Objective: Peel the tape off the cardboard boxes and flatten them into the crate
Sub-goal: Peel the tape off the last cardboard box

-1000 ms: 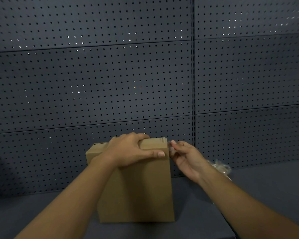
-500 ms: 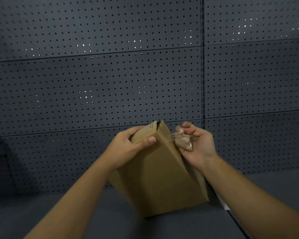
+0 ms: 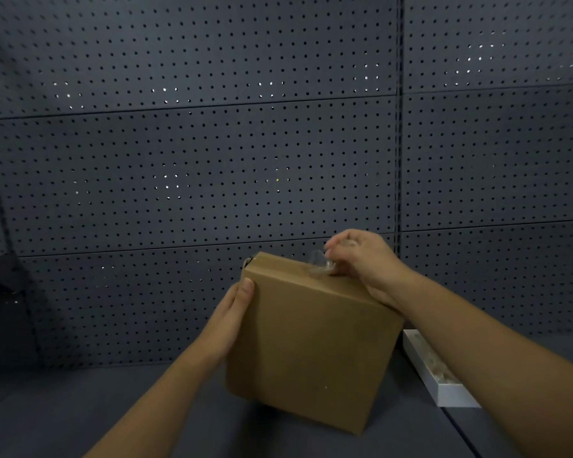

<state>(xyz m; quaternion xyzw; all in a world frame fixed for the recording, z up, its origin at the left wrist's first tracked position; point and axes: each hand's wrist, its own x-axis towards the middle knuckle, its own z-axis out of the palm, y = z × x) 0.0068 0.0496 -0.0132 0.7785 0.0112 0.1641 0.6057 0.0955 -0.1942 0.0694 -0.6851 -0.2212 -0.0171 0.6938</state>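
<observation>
A brown cardboard box (image 3: 311, 345) stands tilted on the dark shelf surface, leaning to the right. My left hand (image 3: 234, 314) holds its left side, thumb on the front face near the top corner and fingers hidden behind. My right hand (image 3: 361, 259) is at the box's top edge and pinches a strip of clear tape (image 3: 318, 264) that curls up off the top seam. No crate is in view.
A dark pegboard wall (image 3: 212, 160) rises close behind the box. A shallow white tray (image 3: 440, 388) holding crumpled clear tape lies on the shelf to the right, partly under my right forearm. A seam in the shelf surface runs at lower right.
The box has turned and shifted right, its broad face toward me. My left hand slid from the top corner to the left side. My right hand moved onto the top seam with tape.
</observation>
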